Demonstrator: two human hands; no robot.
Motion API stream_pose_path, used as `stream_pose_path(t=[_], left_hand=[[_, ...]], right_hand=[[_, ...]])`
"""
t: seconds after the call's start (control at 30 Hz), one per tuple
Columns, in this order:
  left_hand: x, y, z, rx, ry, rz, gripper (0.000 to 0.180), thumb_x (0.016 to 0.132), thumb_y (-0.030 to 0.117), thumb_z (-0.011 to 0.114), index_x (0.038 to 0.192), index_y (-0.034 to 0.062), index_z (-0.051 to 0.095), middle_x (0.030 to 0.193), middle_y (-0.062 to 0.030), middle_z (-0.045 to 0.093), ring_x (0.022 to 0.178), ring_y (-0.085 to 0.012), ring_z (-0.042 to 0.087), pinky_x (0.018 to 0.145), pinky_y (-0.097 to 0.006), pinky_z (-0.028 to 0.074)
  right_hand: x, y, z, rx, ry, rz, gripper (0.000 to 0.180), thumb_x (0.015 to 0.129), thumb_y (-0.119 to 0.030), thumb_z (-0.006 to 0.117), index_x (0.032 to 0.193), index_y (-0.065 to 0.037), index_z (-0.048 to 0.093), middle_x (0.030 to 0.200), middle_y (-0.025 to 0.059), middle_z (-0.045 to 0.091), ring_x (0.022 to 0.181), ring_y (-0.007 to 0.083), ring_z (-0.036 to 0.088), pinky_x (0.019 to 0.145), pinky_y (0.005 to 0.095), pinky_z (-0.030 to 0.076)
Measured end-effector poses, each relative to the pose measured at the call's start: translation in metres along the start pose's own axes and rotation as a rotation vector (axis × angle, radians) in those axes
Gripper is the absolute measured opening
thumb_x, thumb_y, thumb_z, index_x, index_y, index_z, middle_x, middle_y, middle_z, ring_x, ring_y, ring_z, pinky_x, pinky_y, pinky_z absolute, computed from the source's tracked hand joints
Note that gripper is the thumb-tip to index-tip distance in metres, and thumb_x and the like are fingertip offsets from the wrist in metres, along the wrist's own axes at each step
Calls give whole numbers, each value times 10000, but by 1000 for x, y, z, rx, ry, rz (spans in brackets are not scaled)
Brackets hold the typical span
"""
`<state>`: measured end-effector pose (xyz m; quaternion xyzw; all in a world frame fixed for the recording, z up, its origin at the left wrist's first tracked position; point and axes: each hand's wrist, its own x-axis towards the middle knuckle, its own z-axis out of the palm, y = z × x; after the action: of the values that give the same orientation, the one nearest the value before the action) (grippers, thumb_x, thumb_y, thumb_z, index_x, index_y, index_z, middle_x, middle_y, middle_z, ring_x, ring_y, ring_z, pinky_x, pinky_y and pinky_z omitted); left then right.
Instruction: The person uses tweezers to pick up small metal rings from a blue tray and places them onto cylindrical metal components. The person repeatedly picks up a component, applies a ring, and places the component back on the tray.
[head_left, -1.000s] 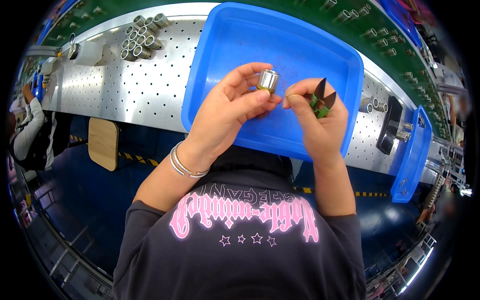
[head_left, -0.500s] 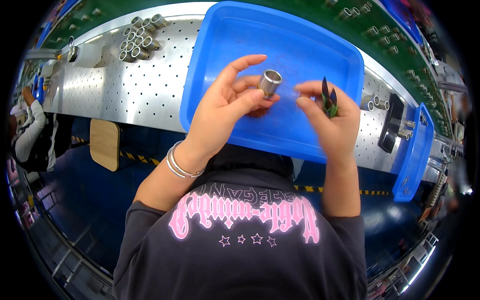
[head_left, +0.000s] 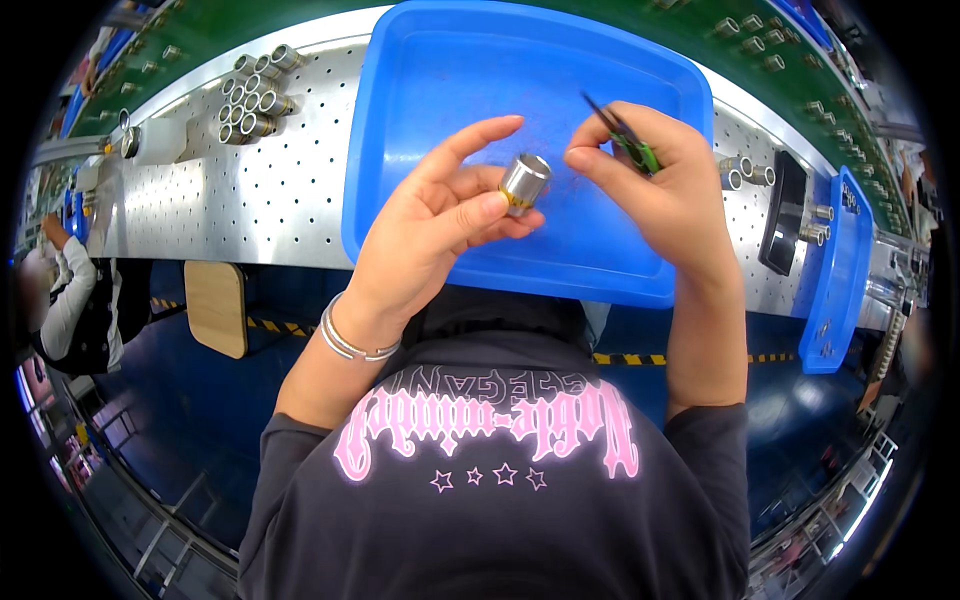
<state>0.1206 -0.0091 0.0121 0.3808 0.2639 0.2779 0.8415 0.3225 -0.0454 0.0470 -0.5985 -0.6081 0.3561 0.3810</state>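
Note:
My left hand (head_left: 440, 205) grips a short metal sleeve (head_left: 525, 182) between thumb and fingers, tilted, with its open end up and to the right. A yellowish band rings its lower end. My index finger stays raised clear of it. My right hand (head_left: 665, 165) is closed around a small black-and-green two-pronged tool (head_left: 630, 145), whose dark points stick out up and left. Thumb and index fingertips of that hand press together just right of the sleeve, apart from it. Whether they pinch anything is too small to tell. Both hands are over a blue plastic tray (head_left: 360, 150).
On the perforated metal bench (head_left: 310, 190), a cluster of similar sleeves (head_left: 250, 97) stands at left. Several more sleeves (head_left: 745, 170) lie right of the tray, beside a black flat object (head_left: 785, 220) and another blue tray (head_left: 835, 270). A co-worker (head_left: 75, 290) is at far left, near a wooden stool (head_left: 215, 308).
My right hand has moved up and left, closer to the sleeve, and the tool's points have swung left. The sleeve has shifted slightly left and tipped further to the right.

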Motion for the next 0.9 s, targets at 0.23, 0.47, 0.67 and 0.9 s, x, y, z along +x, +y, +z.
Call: stream_pose_path(t=[0.23,0.47,0.67,0.9], left_hand=[[3,-6,0,-70,90,11,454,857,122,591,1277,34,443,1043,-108,592,942,-180,595,852,-280,466],[4,-10,-1,-8,92,58,465,865,96,565,1296,6,415,1059,-126,589,967,-201,602,867,-320,490],[2,-17,-5,197,56,131,479,832,52,597,1283,8,440,1044,-122,592,947,-227,608,851,-320,487],[-1,-12,0,124,52,134,509,844,71,588,1313,24,398,1059,-139,590,945,-216,610,842,-303,492]], right_hand=[[-4,5,15,267,75,-134,61,796,-30,609,786,7,562,694,26,564,632,69,506,565,202,399],[0,-7,20,470,31,-127,74,835,-50,590,827,12,549,716,41,586,684,100,562,611,211,442],[10,-5,25,607,36,35,92,847,-102,595,841,-14,570,758,73,634,603,58,508,534,183,390],[19,17,24,769,247,61,109,870,-130,571,838,-28,551,843,139,651,438,0,295,416,165,258]])
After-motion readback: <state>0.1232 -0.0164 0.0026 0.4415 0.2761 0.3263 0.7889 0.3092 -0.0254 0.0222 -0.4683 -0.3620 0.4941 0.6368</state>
